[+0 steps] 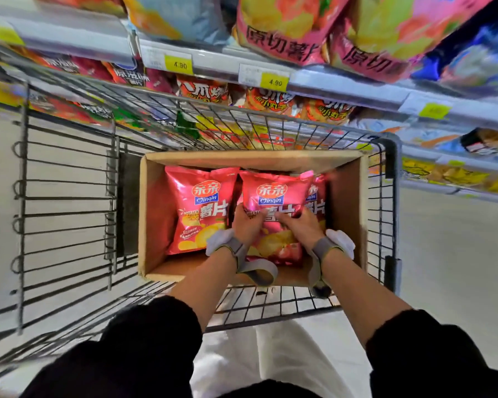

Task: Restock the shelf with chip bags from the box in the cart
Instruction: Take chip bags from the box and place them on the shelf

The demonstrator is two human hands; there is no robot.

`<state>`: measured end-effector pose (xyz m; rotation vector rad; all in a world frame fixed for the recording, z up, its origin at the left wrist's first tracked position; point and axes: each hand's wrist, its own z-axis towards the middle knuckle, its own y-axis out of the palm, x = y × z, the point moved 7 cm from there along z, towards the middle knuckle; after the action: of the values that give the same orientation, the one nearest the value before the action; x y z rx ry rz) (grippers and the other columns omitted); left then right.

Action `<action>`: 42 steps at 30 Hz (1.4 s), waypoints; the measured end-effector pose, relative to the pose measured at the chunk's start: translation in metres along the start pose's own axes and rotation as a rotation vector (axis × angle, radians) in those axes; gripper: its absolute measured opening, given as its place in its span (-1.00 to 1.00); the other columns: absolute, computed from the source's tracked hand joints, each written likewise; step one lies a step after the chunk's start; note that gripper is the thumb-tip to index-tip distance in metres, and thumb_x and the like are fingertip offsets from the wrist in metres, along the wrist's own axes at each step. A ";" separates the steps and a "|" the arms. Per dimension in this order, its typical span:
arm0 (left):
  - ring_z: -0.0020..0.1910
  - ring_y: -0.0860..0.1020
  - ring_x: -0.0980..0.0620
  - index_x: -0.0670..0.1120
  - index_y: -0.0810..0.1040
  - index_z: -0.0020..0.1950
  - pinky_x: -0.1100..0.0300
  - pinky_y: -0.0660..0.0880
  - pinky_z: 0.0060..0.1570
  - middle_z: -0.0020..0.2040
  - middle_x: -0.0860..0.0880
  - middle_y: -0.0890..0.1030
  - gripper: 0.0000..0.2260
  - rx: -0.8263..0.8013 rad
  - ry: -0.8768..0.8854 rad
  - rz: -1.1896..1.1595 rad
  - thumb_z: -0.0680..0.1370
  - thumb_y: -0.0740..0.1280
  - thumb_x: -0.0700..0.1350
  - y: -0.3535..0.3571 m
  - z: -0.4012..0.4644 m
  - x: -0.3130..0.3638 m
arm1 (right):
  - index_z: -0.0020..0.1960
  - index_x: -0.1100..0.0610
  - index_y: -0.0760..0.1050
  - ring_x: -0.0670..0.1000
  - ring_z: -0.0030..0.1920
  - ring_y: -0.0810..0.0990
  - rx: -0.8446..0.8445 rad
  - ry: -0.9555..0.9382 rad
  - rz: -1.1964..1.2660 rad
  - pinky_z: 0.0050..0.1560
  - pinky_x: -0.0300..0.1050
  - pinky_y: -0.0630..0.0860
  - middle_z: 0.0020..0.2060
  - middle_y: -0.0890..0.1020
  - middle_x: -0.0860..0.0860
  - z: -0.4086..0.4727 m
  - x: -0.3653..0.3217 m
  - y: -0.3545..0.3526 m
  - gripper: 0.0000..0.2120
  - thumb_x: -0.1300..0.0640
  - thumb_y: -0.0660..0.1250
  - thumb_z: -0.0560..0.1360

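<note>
Chip bag [273, 196] gripped by left hand [246, 222] and right hand [298, 225], fingers [283, 218] curled.

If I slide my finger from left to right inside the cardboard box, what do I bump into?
Left box wall → red chip bag lying flat → left hand → right hand → right box wall.

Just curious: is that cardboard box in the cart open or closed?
Open. The cardboard box has no top covering it, and red chip bags show inside.
</note>
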<state>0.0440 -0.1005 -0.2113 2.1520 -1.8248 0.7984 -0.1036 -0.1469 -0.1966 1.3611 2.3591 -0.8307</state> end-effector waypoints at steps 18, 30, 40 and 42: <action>0.05 0.59 -0.35 -0.17 0.37 0.27 -0.27 0.52 0.06 0.10 -0.33 0.60 -0.20 0.125 0.348 -0.056 0.19 0.36 0.29 0.004 -0.103 0.078 | -0.14 0.06 0.63 0.19 -0.07 0.68 0.101 -0.422 0.081 0.08 0.20 0.57 -0.07 0.69 0.25 -0.096 -0.073 -0.080 -0.85 0.08 0.49 0.30; -0.24 0.61 0.05 -0.22 0.45 0.24 0.41 0.43 -0.35 0.11 -0.18 0.62 -0.65 0.209 0.663 -0.102 0.51 0.37 -0.12 -0.037 -0.221 0.230 | 0.03 0.12 0.58 0.04 -0.08 0.64 0.160 -0.708 0.106 0.11 0.06 0.57 -0.06 0.69 0.12 -0.175 -0.216 -0.138 -0.69 0.07 0.49 0.33; -0.32 0.60 0.34 -0.23 0.44 0.22 0.49 0.45 -0.34 -0.04 -0.04 0.58 -0.68 0.265 0.895 -0.165 0.51 0.37 -0.18 -0.082 -0.264 0.356 | 0.04 0.25 0.55 -0.02 -0.16 0.52 0.283 -0.898 0.163 -0.16 -0.18 0.42 -0.16 0.60 0.06 -0.231 -0.347 -0.172 -0.74 0.16 0.44 0.41; -0.01 0.63 0.03 -0.17 0.47 0.21 0.21 0.52 -0.02 0.00 -0.05 0.61 -0.60 0.272 0.934 -0.163 0.44 0.42 -0.04 -0.090 -0.272 0.378 | -0.01 0.25 0.54 0.01 -0.19 0.53 0.310 -0.923 0.184 -0.08 -0.10 0.45 -0.19 0.60 0.06 -0.235 -0.367 -0.176 -0.74 0.11 0.45 0.39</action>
<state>0.0911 -0.2688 0.2300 1.5532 -1.0797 1.6980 -0.0602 -0.3247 0.2371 0.9465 1.4145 -1.4165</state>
